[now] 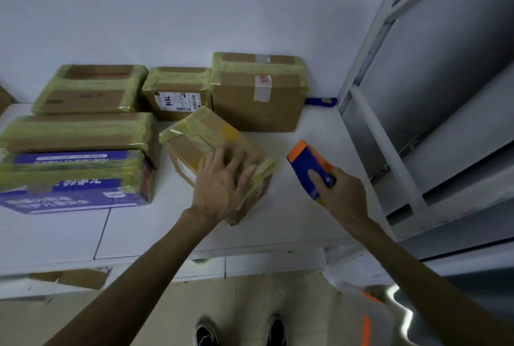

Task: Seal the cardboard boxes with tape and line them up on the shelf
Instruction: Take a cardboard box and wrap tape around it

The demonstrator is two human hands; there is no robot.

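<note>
Yellowish tape already wraps the small cardboard box point(194, 139) at the middle of the white shelf point(306, 220). It sits skewed, with one corner pointing to 12 o'clock at the row along the wall. My left hand point(222, 178) lies flat on its top, fingers spread and straight, pressing rather than clasping. My right hand point(342, 195), at 3 o'clock of the box, is clenched round the blue-and-orange tape dispenser point(308, 167), apart from the box.

I judge the sealing here is done and the step is squaring this one up. To do it well, I'd press with a flat palm and turn the box until its sides run parallel with the tall box point(258, 106) at 1 o'clock and the labelled box point(178, 95) at 12, then slide it in without lifting. The blue printed box point(75, 190) at 9 o'clock is near, so I'd turn gently. I'd also hold the dispenser out wide so it can't snag fresh tape.
</note>
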